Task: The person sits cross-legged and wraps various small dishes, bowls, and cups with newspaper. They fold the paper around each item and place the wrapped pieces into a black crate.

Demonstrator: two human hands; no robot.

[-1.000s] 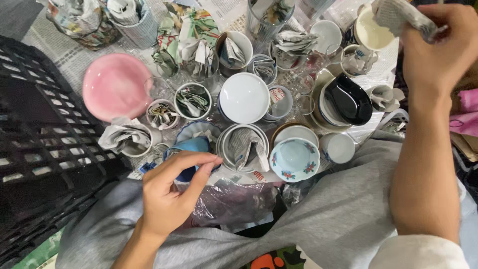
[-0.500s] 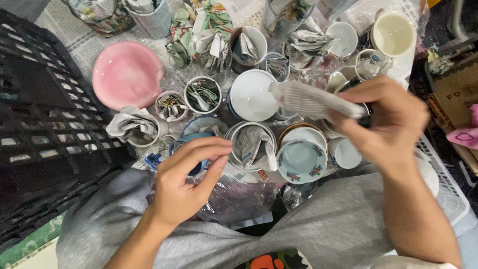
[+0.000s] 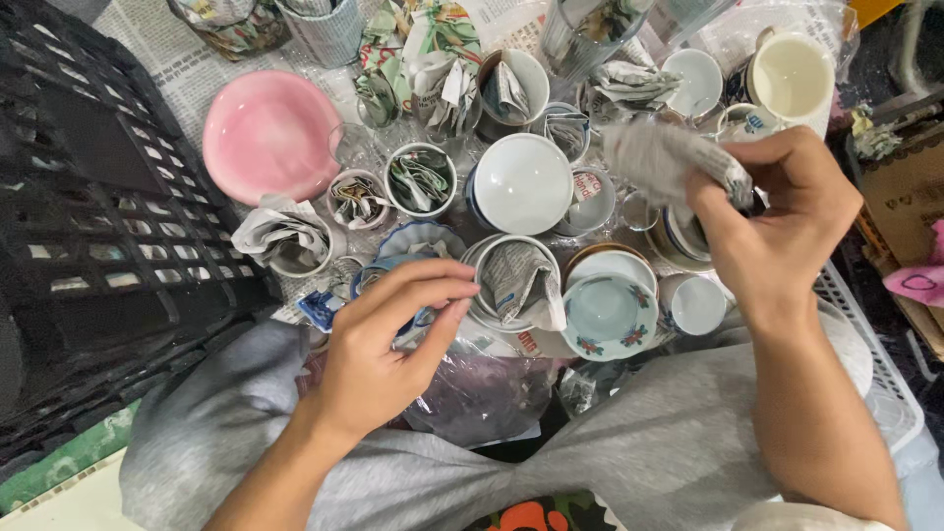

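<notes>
Two hands are at work: my right hand has its fingers closed around a crumpled wad of newspaper, held above the crockery near a dark cup that it mostly hides. My left hand hovers with fingers loosely curled and pinched on nothing, just beside a newspaper-stuffed cup. I judge the step to be handling paper padding for a cup; next I'd need a steady grip and care among close-packed pieces. Around sit a white bowl, a pink plate and a black crate. What lies under my right palm is hard to make out.
</notes>
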